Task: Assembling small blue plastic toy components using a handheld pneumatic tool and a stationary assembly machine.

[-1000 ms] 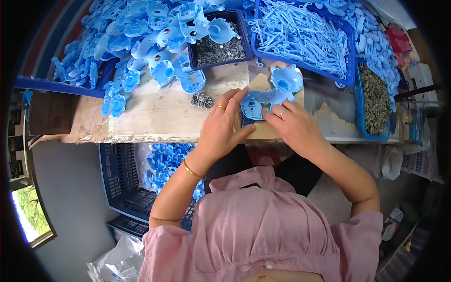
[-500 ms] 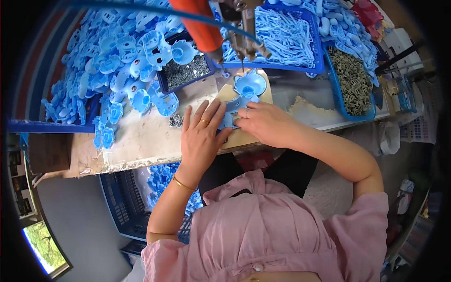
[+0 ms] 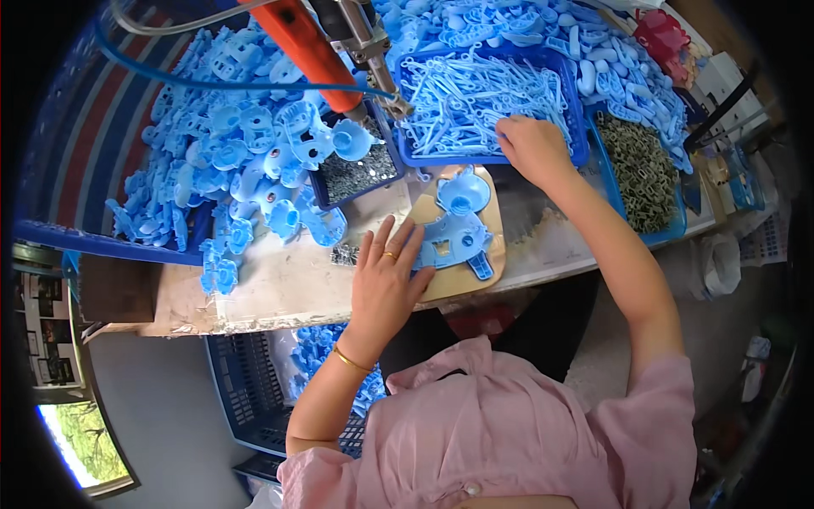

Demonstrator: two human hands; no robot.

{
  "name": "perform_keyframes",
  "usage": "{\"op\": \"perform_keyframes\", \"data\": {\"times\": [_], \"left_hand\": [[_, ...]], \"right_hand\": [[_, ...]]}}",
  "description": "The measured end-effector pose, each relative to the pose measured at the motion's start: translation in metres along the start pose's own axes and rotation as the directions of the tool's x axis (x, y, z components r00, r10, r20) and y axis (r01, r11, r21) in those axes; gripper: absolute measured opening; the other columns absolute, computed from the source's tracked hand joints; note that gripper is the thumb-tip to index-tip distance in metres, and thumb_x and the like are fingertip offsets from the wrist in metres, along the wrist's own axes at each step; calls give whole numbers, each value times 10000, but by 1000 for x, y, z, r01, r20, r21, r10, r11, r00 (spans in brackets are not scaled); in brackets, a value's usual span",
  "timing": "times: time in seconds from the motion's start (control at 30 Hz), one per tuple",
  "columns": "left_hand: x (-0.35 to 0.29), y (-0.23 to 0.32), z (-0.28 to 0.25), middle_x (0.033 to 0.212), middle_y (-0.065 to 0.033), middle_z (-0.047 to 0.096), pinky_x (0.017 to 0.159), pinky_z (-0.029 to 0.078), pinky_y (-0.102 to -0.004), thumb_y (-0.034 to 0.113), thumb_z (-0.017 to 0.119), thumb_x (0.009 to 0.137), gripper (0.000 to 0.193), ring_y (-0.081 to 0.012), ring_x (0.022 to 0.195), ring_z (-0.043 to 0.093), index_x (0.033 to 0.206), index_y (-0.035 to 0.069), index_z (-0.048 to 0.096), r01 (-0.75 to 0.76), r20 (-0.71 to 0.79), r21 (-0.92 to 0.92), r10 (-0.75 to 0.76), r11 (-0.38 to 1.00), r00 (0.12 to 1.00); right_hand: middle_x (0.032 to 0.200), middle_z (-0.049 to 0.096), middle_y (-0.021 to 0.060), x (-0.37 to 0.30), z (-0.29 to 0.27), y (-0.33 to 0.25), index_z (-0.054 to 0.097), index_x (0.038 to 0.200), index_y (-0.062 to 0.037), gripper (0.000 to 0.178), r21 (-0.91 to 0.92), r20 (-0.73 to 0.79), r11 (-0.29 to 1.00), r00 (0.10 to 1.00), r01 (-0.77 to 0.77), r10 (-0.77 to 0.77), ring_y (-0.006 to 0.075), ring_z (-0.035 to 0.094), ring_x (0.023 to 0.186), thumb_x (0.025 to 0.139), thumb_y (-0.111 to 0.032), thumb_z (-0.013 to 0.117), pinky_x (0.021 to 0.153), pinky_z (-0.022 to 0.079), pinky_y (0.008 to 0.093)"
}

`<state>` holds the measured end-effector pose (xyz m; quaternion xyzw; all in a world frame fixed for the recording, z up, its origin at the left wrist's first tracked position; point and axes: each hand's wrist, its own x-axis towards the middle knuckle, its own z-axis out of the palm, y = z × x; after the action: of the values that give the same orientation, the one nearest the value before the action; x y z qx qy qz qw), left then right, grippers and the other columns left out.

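Observation:
A light-blue molded plastic shell (image 3: 456, 237) lies hollow side up on a tan board (image 3: 485, 276) at the table's front. Its round cup-shaped section (image 3: 465, 193) points away from me. My left hand (image 3: 386, 276) rests at the shell's left edge, fingers stretched out and lying flat. Over the front right of a blue tray (image 3: 475, 159) is my right hand (image 3: 536, 151), its fingers curled together at the light-blue plastic rods (image 3: 475, 93). Whatever its fingertips hold is hidden.
An orange power screwdriver (image 3: 309, 51) hangs above a dark tray of small screws (image 3: 352, 178). Light-blue shells (image 3: 229, 127) are heaped at left. A blue basket of metal clips (image 3: 636, 170) stands at right. Below the table sits a dark-blue crate (image 3: 242, 390).
My right hand has left the shell and moved up and right to the rod tray. The left hand stays by the shell. The whole view has shifted, and the screwdriver hangs further left.

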<state>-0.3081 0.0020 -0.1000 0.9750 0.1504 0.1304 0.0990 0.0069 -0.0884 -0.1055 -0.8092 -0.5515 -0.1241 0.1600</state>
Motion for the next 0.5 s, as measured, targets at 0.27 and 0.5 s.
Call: {"op": "perform_keyframes", "data": {"times": [0.27,0.5], "left_hand": [[14,9,-14,1489,-150,492,1173,304,-510,307,714,901,651,-393,1407,405,1461,70,483,-34,26,-46,35,998,999],[45,43,-22,1331,-210,607,1001,465,-449,154,708,917,665,-376,1205,592,1497,10,415,-146,-188,-142,118,979,975]], "right_hand": [[801,634,90,8,-41,-6,571,891,-85,136,73,-443,992,895,105,-62,341,642,709,898,-182,666,625,491,450],[902,713,128,-55,-77,-73,695,1001,-87,146,733,154,679,963,39,-222,293,698,814,881,-168,712,716,517,393]]}}
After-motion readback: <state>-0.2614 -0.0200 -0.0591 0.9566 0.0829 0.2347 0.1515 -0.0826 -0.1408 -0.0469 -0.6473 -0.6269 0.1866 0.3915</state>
